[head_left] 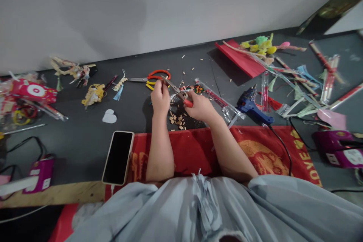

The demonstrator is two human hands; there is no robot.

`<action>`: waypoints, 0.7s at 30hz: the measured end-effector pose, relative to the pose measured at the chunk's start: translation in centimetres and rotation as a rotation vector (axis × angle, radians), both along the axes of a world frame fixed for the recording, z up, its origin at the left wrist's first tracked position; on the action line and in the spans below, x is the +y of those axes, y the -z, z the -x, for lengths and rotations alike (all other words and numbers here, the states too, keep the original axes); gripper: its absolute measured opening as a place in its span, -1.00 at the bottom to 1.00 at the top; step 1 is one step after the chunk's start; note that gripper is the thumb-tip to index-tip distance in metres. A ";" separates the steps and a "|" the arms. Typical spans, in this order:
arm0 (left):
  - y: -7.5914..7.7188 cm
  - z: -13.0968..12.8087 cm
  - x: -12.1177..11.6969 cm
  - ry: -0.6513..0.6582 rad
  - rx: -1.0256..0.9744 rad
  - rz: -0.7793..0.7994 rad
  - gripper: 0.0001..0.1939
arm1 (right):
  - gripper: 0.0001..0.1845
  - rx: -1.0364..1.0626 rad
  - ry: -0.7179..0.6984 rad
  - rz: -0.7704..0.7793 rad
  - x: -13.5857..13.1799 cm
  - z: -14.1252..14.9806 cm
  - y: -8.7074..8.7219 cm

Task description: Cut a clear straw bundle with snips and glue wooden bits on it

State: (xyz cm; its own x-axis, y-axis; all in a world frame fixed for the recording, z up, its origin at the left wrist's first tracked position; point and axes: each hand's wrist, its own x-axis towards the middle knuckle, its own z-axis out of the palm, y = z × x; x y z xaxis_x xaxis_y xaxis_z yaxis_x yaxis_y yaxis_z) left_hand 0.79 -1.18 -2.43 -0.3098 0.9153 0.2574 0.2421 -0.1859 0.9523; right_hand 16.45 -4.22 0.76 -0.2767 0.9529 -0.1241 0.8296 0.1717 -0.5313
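Gripping red-handled metal tool in right hand, left of blue plastic glue gun; curling left hand, cannot tell around what.

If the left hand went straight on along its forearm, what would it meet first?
Probably the orange handle, just beyond the left hand in the picture. Depth is unclear from this one view, so the hand might pass above it.
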 end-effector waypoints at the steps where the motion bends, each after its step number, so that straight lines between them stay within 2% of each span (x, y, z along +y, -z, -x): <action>1: 0.0 0.1 0.0 -0.028 0.091 -0.007 -0.83 | -0.71 -0.004 0.000 0.007 0.0 0.0 0.0; 3: 0.0 0.1 -0.1 -0.073 0.213 -0.007 -0.82 | -0.74 -0.010 -0.002 0.016 0.0 0.0 0.1; 8: -0.3 0.1 -0.2 -0.111 0.311 -0.041 -0.81 | -0.79 0.001 -0.008 0.017 0.0 0.1 0.3; 15: -0.5 0.2 -0.2 -0.127 0.390 -0.071 -0.78 | -0.84 0.024 -0.005 0.035 0.0 0.1 0.2; 21: -0.5 0.2 -0.2 -0.124 0.374 -0.078 -0.76 | -0.84 0.036 -0.003 0.042 0.0 0.0 0.1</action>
